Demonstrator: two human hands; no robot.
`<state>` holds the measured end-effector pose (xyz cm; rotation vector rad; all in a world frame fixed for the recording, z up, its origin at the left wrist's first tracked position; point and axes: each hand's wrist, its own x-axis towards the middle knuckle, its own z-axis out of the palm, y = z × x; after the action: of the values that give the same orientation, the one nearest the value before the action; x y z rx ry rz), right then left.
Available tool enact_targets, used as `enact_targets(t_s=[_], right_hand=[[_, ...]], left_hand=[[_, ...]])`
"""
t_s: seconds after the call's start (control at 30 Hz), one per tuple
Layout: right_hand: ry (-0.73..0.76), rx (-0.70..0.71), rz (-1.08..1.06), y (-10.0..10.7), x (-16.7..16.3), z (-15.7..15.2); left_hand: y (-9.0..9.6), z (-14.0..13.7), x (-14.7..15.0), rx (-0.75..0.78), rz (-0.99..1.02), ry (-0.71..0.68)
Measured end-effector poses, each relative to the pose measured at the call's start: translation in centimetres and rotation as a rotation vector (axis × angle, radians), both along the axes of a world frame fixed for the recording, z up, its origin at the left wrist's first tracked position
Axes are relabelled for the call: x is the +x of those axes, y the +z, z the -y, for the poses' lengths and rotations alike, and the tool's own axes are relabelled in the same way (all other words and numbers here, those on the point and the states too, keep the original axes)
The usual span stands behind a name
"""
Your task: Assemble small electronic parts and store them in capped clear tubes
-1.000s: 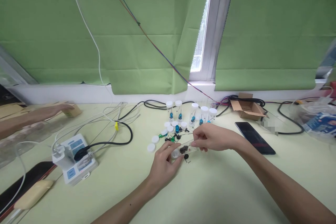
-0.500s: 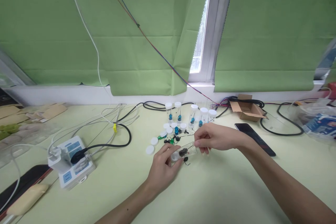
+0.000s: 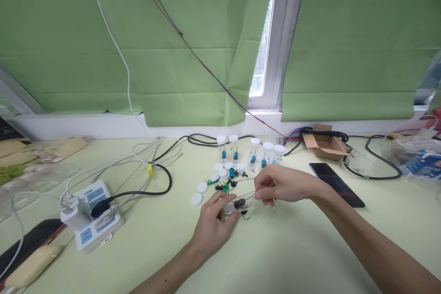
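Observation:
My left hand (image 3: 212, 223) is closed around the white end (image 3: 228, 209) of a clear tube (image 3: 248, 199), which lies tilted just above the table. Inside it sits a dark, rounded piece (image 3: 239, 203). At the tube's other end, my right hand (image 3: 282, 183) pinches with thumb and forefinger; whether it grips the rim or a thin rod is too small to tell. Below the tube lies a small black part with a metal pin (image 3: 244, 213). Behind it are loose black parts (image 3: 234, 183), a green part (image 3: 225, 188) and a blue part (image 3: 232, 172).
Several white-capped tubes (image 3: 233, 147) with blue pieces inside stand at the back. White caps (image 3: 202, 187) lie to the left of the small parts. A phone (image 3: 336, 183) and an open cardboard box (image 3: 324, 147) are on the right. A power strip (image 3: 98, 234) with cables is on the left.
Both hands stay in nearly the same places around the tube. My right fingers have shifted very slightly at its end, and the camera view has moved a little.

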<state>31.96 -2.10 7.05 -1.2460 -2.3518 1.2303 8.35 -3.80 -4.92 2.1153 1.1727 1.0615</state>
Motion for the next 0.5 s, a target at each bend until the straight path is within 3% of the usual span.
enact_targets(t_s=[0.5], right_hand=[[-0.079,0.065,0.037,-0.5,-0.76,0.21]], left_hand=[[0.08,0.1,-0.09,-0.015,-0.004,0.006]])
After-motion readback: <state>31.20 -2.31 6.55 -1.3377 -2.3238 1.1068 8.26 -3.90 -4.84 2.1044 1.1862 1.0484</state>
